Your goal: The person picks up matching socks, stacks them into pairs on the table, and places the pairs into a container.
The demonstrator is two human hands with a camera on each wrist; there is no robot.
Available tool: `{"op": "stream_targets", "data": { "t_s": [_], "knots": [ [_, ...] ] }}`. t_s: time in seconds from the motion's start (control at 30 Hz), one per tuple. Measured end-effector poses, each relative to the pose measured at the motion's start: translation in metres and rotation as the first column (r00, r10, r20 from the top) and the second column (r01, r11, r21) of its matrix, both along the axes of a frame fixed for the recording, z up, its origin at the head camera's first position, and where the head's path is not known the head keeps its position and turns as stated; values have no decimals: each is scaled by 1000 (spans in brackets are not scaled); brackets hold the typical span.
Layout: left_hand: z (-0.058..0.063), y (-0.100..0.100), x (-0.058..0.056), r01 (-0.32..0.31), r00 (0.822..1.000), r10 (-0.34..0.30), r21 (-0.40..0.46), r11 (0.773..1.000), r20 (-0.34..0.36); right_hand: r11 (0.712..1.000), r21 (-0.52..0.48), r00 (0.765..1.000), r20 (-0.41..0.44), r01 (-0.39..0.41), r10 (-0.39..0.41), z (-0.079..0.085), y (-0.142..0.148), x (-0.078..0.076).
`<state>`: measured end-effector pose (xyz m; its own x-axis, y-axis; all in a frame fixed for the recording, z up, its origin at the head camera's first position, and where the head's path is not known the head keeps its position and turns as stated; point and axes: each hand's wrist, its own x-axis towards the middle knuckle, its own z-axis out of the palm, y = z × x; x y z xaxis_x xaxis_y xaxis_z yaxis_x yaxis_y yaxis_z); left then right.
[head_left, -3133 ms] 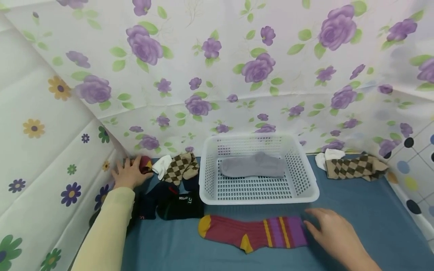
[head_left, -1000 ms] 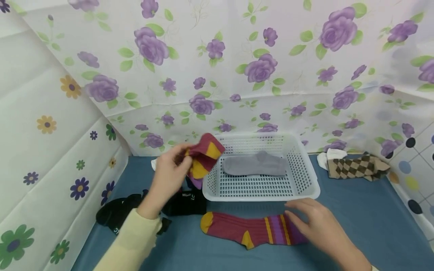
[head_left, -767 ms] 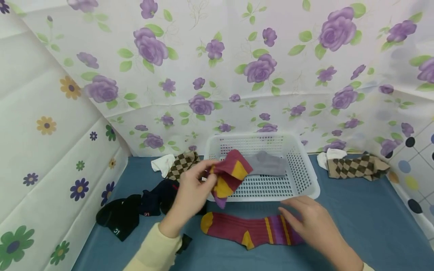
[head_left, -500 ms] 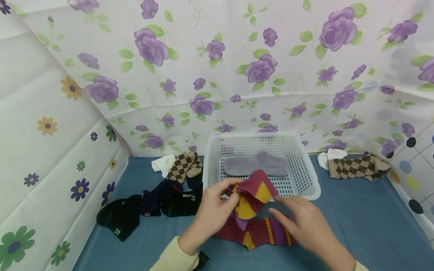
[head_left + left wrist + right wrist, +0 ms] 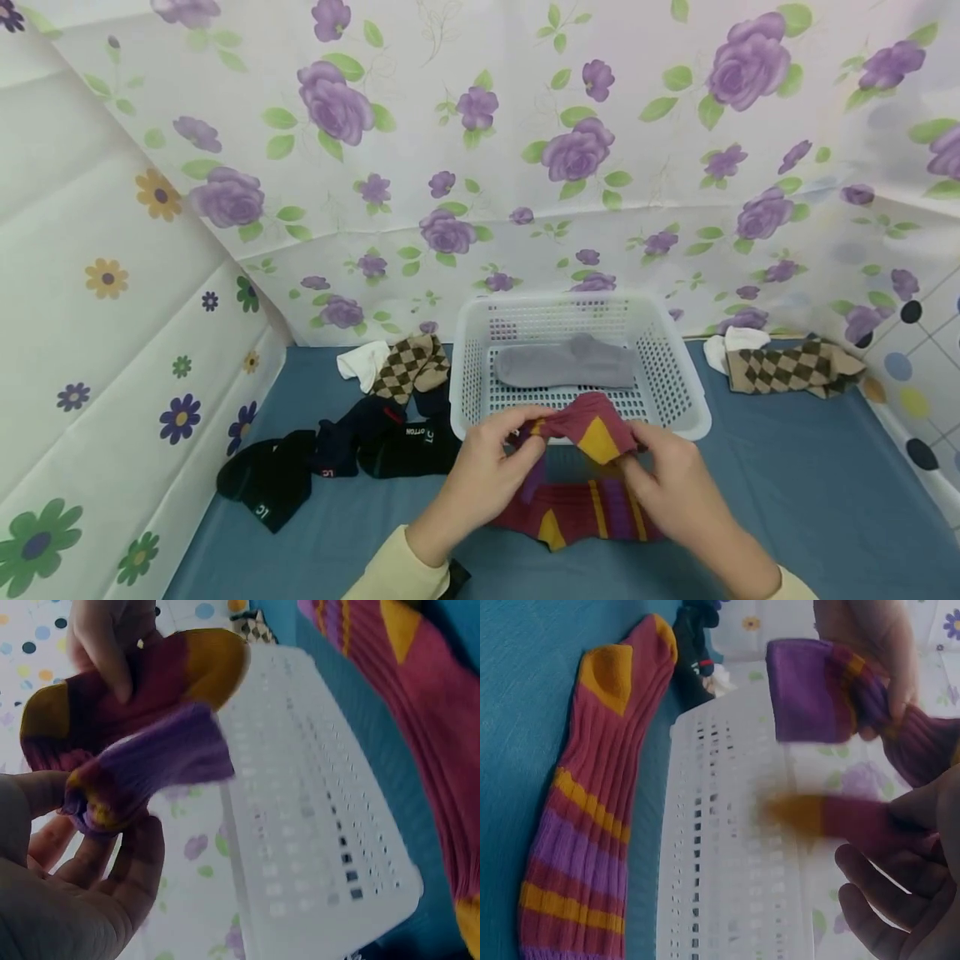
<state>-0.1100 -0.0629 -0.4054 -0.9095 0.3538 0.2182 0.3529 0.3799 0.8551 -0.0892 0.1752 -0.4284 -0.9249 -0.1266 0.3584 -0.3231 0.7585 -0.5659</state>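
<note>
Both hands hold one maroon sock (image 5: 584,417) with mustard patches and a purple cuff, raised over the front rim of the white basket. My left hand (image 5: 492,467) pinches it near the striped leg, and the purple cuff (image 5: 802,690) hangs loose in the right wrist view. With thumb and fingers my right hand (image 5: 675,479) grips the foot part near the mustard heel. Below them a matching sock (image 5: 585,802) lies flat on the blue cloth, partly covered by the hands in the head view. Inside the basket (image 5: 693,408) rests a grey sock (image 5: 562,365).
Left of the basket lie black socks (image 5: 270,479), a navy sock (image 5: 337,442), a white sock (image 5: 363,364) and a brown argyle sock (image 5: 408,367). Another argyle sock (image 5: 787,368) and white sock (image 5: 738,340) lie at the back right. Floral curtain (image 5: 525,167) hangs behind.
My left hand picked up the crumpled maroon sock at the far left and carried it right, to the basket's front. My right hand moved left off the flat sock and now grips the raised one.
</note>
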Motion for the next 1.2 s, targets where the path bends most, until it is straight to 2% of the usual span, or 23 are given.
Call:
{"op": "stream_targets", "data": {
  "t_s": [0.17,0.3,0.37,0.5,0.6,0.7,0.77,0.8,0.83,0.87,0.97,1.0,1.03,1.1,1.2],
  "knots": [
    [4,-10,-5,-23,1000,23,16,1000,2,996,-85,999,24,-25,28,1,6,1],
    [10,-9,-3,29,996,-37,98,995,78,993,-109,998,53,-41,47,0,3,3],
    [14,-6,1,68,986,-89,148,987,140,992,-112,996,55,-65,72,-1,0,3],
    [21,0,6,138,952,-192,222,965,239,982,-121,988,40,-145,151,-5,-6,4],
    [19,1,6,158,935,-224,242,957,274,983,-125,990,39,-132,138,-5,-8,5],
    [15,1,3,142,935,-205,224,964,290,994,-73,997,-9,-76,76,-1,-9,7],
    [15,1,3,128,932,-193,219,967,307,996,-39,993,-98,-75,71,2,-9,9],
    [17,2,3,122,929,-190,220,968,319,994,-29,981,-167,-101,95,5,-10,9],
    [19,2,4,119,925,-191,227,967,329,989,-22,960,-244,-145,135,7,-12,10],
    [22,2,5,116,921,-191,229,966,338,980,-10,928,-321,-200,186,9,-14,10],
    [33,4,8,116,917,-199,247,962,347,919,39,794,-490,-393,361,19,-26,15],
    [35,5,8,110,918,-196,253,961,345,896,62,757,-511,-440,407,22,-30,17],
    [37,6,9,104,921,-192,260,960,340,878,88,733,-515,-471,445,23,-34,19],
    [39,8,10,87,929,-174,264,961,325,862,138,725,-485,-488,488,22,-41,23],
    [39,10,11,59,938,-149,281,958,314,869,198,739,-463,-453,491,13,-44,23]
  ]
}}
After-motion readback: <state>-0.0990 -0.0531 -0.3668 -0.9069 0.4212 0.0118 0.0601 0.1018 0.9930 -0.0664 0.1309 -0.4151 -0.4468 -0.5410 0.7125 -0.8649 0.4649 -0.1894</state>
